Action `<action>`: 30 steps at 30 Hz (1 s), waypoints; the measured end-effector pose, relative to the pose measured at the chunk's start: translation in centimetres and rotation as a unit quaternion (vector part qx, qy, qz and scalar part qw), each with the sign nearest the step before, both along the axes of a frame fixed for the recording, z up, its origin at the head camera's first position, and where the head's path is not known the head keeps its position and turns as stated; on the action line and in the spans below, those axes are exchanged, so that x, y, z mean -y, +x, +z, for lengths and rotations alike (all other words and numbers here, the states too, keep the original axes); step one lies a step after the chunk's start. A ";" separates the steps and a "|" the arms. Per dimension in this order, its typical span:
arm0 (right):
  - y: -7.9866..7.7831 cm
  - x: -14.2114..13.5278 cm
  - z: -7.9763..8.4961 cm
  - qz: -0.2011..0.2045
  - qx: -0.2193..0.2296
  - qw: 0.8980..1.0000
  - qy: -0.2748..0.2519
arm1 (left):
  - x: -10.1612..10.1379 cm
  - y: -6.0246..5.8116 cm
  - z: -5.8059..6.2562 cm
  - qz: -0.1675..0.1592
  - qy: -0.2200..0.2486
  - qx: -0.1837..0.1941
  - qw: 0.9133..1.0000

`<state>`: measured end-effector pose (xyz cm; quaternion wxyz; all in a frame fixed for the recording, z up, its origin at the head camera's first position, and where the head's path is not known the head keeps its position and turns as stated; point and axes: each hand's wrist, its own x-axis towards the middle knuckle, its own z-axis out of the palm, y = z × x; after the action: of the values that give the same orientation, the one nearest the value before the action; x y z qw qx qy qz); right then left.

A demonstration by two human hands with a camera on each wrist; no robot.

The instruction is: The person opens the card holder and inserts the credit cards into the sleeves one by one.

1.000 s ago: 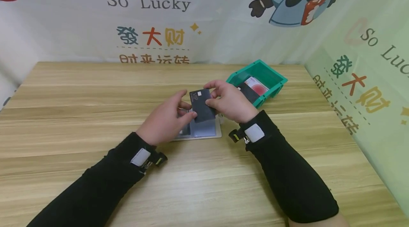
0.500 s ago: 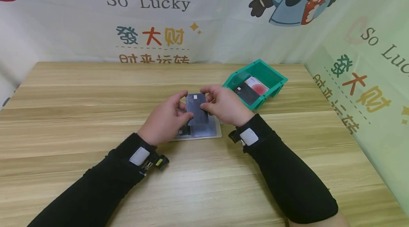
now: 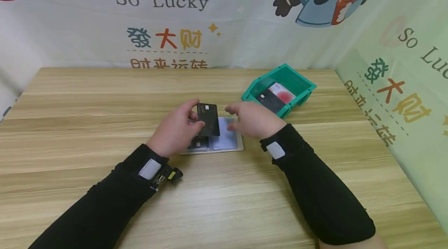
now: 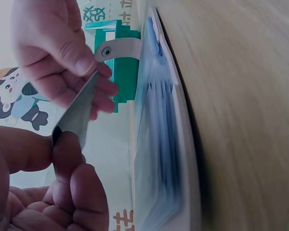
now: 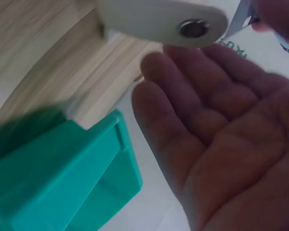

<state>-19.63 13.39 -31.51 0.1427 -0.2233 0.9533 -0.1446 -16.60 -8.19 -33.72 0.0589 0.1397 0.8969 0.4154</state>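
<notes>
A black VIP card [image 3: 209, 120] is pinched by its left edge between the thumb and fingers of my left hand [image 3: 175, 128]. Below it on the table lies a card holder [image 3: 224, 136] spread flat, with clear sleeves and a dark card in its left pocket. In the left wrist view, the holder [image 4: 159, 144] shows a stack of sleeves and a snap strap [image 4: 121, 50] standing up. My right hand [image 3: 257, 120] hovers over the holder's right side with fingers loosely extended and nothing between them. The right wrist view shows its bare palm [image 5: 236, 139] beside the strap [image 5: 164, 21].
A green bin [image 3: 304, 95] stands behind my right hand, holding a black VIP card [image 3: 270, 101] and a white card with a red circle [image 3: 282, 94]. A printed cloth [image 3: 245, 39] hangs along the table's back edge.
The black card has moved left and down over the holder. My right hand has let go of it and drawn slightly away to the right; my left hand alone now holds it.
</notes>
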 end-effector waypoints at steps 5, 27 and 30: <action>-0.1 0.1 -0.4 0.014 0.006 1.000 0.022 | 0.2 0.0 0.0 -0.001 -0.016 0.005 1.000; -0.1 0.4 -0.9 0.029 0.009 0.998 0.051 | 0.6 0.2 0.3 -0.007 -0.097 0.026 0.995; -0.1 0.4 -1.0 0.030 0.009 0.998 0.054 | 0.6 0.2 0.3 -0.009 -0.108 0.020 0.994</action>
<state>-19.78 12.96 -32.48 0.1673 -0.2421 0.9514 -0.0908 -16.35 -8.81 -33.46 0.0952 0.1323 0.9339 0.3184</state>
